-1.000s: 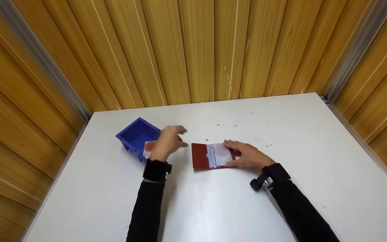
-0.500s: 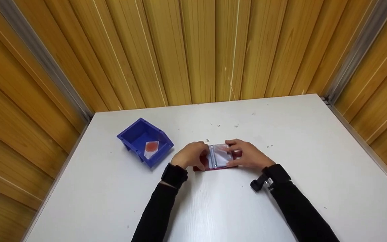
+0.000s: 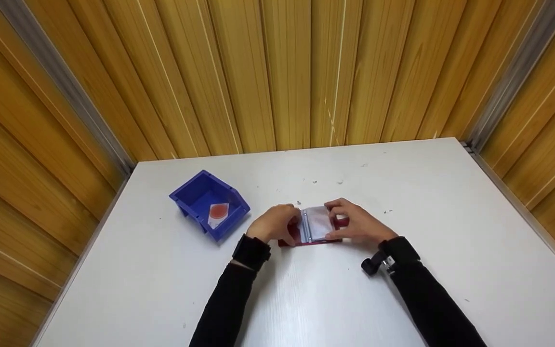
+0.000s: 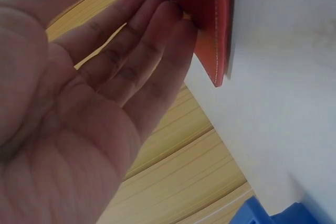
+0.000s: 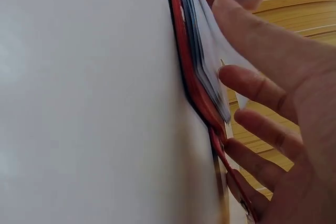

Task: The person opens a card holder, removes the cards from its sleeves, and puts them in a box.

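Observation:
A red card holder (image 3: 298, 244) with clear plastic sleeves (image 3: 317, 222) on a metal ring spine lies spread out on the white table. At its left cover is my left hand (image 3: 273, 222), arched over it; in the left wrist view the fingertips (image 4: 181, 27) touch the red cover (image 4: 210, 40) and the palm is bare. My right hand (image 3: 357, 224) is at the right edge of the sleeves, its thumb and forefinger spread along the pages. In the right wrist view its other fingers (image 5: 257, 163) reach the red cover's edge, and one sleeve stands lifted beside the thumb.
To the left of the holder stands a blue plastic bin (image 3: 191, 214) with a white card (image 3: 218, 212) bearing a red round print inside. Wood-patterned panels (image 3: 287, 72) wall in the table (image 3: 403, 178) at the back and sides.
My left hand has moved right from over the blue bin to the holder's left cover. The top sleeve, earlier raised over my right fingers, now lies flatter.

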A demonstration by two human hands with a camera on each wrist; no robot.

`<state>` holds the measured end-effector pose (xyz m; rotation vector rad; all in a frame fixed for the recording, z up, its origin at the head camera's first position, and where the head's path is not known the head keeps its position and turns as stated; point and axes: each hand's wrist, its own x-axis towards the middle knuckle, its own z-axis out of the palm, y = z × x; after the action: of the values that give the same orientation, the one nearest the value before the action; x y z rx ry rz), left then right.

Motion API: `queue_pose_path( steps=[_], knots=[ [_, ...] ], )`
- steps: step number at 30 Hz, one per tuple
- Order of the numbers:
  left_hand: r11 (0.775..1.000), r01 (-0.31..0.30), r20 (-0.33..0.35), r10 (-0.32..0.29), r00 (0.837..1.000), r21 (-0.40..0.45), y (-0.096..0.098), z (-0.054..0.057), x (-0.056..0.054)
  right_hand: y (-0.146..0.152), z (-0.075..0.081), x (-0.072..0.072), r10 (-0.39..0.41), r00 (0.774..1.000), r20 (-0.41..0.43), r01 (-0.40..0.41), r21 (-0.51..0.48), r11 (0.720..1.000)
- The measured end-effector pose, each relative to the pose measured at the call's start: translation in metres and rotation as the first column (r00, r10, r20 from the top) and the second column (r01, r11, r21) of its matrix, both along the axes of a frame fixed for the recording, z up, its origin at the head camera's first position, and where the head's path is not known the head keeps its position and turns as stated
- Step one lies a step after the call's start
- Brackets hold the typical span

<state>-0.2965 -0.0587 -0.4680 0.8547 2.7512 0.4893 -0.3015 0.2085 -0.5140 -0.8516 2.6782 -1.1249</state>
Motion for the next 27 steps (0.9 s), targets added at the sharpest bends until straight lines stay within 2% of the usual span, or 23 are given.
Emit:
queue_pose_path(
  steps=[2, 5, 9, 12, 15, 18, 23, 27],
  knots=[
    [1.0, -0.002, -0.017, 0.002, 1.0, 0.007, 0.0, 0.001, -0.001, 0.0, 0.002, 0.001, 0.002, 1.0, 0.013, -0.002, 0.002, 1.0],
    [0.997, -0.03, -0.118, 0.039, 0.992, 0.075, 0.0, 0.004, -0.004, -0.002, 0.005, 0.003, 0.002, 1.0, 0.024, -0.003, 0.013, 1.0],
    [0.974, -0.032, -0.283, 0.098, 0.954, 0.226, 0.003, 0.013, -0.004, -0.01, 0.008, 0.008, 0.035, 0.999, -0.006, -0.034, 0.043, 0.998],
    [0.959, 0.022, -0.339, 0.078, 0.938, 0.281, 0.008, 0.019, -0.001, -0.018, 0.009, 0.012, 0.085, 0.996, -0.031, -0.082, 0.079, 0.994],
    [0.967, 0.066, -0.357, 0.027, 0.934, 0.246, 0.014, 0.022, 0.002, -0.024, 0.01, 0.016, 0.139, 0.989, -0.039, -0.134, 0.108, 0.985],
    [0.985, 0.065, -0.347, -0.006, 0.938, 0.158, 0.017, 0.018, 0.004, -0.027, 0.008, 0.018, 0.154, 0.987, -0.038, -0.149, 0.114, 0.982],
    [0.997, 0.046, -0.266, -0.028, 0.964, 0.06, 0.014, 0.002, 0.002, -0.025, 0.007, 0.018, 0.11, 0.994, 0.007, -0.11, 0.098, 0.989],
    [0.999, 0.048, -0.227, -0.041, 0.973, 0.024, 0.012, -0.003, 0.001, -0.021, 0.007, 0.016, 0.084, 0.996, -0.003, -0.083, 0.093, 0.992]
  ],
)
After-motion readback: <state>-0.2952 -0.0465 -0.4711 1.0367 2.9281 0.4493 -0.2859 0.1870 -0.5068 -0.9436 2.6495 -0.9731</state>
